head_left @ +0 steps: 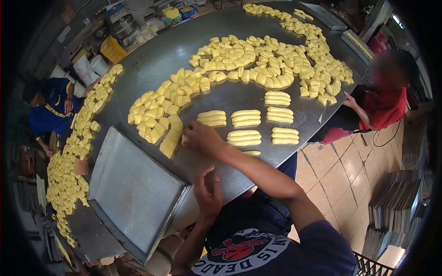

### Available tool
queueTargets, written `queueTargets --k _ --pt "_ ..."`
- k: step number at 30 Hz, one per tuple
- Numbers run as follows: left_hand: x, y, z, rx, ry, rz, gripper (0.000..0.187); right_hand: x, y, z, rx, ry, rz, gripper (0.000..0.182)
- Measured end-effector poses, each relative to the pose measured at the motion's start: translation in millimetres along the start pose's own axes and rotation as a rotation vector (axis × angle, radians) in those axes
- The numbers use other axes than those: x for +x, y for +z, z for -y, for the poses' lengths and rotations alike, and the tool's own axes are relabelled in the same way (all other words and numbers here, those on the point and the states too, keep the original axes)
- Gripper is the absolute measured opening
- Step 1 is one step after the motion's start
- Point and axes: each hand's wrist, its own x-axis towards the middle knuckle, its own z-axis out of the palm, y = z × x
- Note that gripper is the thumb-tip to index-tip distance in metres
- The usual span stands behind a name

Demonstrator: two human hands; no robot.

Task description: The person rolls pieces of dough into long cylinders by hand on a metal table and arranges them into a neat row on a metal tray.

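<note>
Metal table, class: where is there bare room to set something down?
The tray is bare inside its rim. The table has a wide gap between the leftmost dough band and central dough pile, and a narrower one between that pile and the dough rolls. Band and pile are crowded.

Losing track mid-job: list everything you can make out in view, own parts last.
Metal table: one, grey, centre.
Cut dough pieces: uncounted, yellow, across the table.
Rolled dough sets: six, plus one partly hidden, yellow, around picture centre.
Large tray: one, silver-grey, lower left.
Crate: one, yellow, upper left.
Co-worker: one, blue shirt, left.
Second co-worker: one, red shirt, right.
Stacked panels: many, dark, lower right.
Floor tiles: many, tan, lower right.
Background clutter: uncounted, mixed, top left.
Own shirt: one, dark, bottom.
Left hand: one, bare, near the tray's corner.
Right hand: one, bare, at the dough, grip unclear.
</note>
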Motion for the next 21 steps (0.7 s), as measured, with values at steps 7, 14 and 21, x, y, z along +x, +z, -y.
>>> queueTargets --k 7,14,21 --pt "10 -8 -13 -0.712 -0.435 -0.167 0.031 -53 -83 42 0.766 0.4 0.014 0.042" --pt "34 5 -5 -0.664 -0.378 0.147 0.04 -145 -101 39 0.749 0.355 -0.226 0.028" --pt "45 32 -23 -0.704 -0.315 0.251 0.041 -179 -123 43 1.09 0.511 -0.306 0.041"
